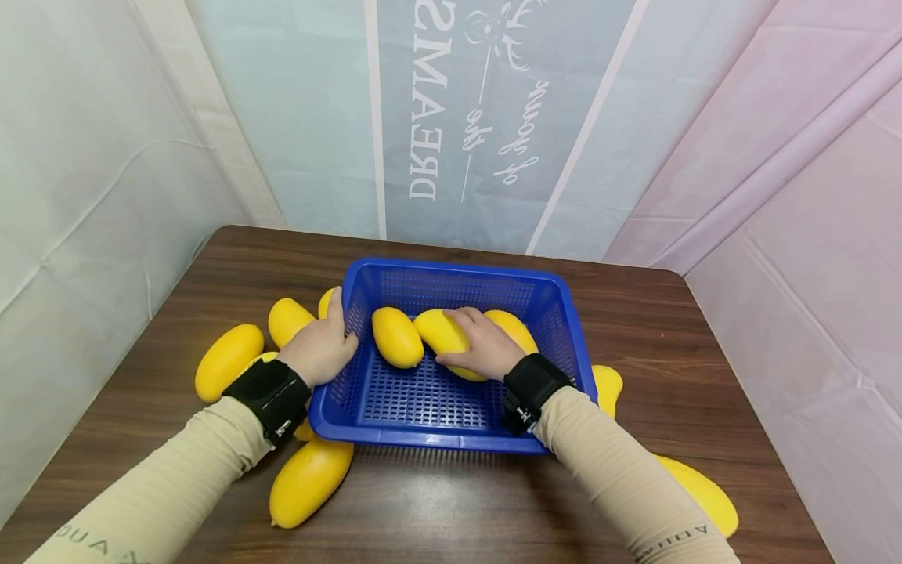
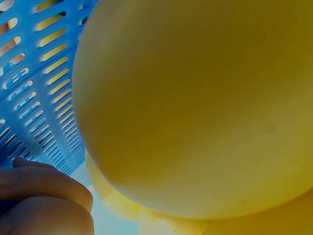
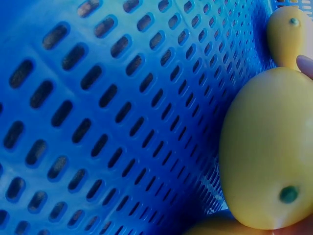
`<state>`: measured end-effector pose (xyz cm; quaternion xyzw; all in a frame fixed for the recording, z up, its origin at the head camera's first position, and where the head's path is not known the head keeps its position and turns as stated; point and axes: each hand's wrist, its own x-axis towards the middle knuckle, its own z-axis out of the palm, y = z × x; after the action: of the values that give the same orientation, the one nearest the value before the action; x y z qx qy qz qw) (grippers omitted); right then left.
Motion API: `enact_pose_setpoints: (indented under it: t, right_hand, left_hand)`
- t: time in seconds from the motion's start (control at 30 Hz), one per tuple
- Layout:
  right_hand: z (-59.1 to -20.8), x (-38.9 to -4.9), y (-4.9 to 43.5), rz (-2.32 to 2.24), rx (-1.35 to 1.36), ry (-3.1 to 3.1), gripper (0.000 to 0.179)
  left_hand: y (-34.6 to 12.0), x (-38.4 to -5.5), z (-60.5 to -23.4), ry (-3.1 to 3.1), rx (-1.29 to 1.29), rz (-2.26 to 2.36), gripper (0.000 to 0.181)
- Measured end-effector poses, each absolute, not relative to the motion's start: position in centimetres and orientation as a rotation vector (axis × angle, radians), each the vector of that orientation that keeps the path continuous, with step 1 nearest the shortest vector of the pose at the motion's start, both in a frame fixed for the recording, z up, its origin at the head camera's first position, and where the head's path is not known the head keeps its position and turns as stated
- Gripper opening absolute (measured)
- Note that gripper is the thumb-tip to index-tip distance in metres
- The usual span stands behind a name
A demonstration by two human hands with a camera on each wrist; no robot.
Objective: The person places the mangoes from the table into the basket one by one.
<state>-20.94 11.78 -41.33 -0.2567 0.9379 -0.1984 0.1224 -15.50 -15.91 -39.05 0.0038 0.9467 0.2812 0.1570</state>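
A blue plastic basket point(image 1: 430, 437) with slotted walls stands on the wooden table. My left hand point(image 1: 320, 348) grips its left rim, the thumb on the inner side; in the left wrist view, bent fingers point(image 2: 49, 205) show beside the slotted wall. Inside the basket my right hand point(image 1: 486, 345) holds a yellow mango point(image 1: 437, 333), its fingers over the top. Another mango point(image 1: 398, 337) lies to its left, and one more point(image 1: 513, 327) is partly hidden behind the hand. The right wrist view shows a mango point(image 3: 269, 147) with a green stem spot close up.
Several mangoes lie left of the basket, among them one mango point(image 1: 229, 362) at the far left and another point(image 1: 310, 482) by the front left corner. On the right are two yellow fruits, one point(image 1: 607, 388) against the basket and one point(image 1: 701, 493) partly under my forearm.
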Motion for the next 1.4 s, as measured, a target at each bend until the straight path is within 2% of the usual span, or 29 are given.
enact_pose_setpoints:
  t: [0.5,1.4]
  right_hand:
    - [-41.0,-20.9,11.5,-0.567,-0.729,2.727,0.084]
    - [-38.6,-20.5,11.7,-0.628,-0.739,2.707,0.069]
  left_hand:
    - [-16.0,-15.3,-38.9,2.705,0.006,0.818,0.084]
    - [-16.1,-15.5,-38.9,2.695,0.021,0.835,0.085]
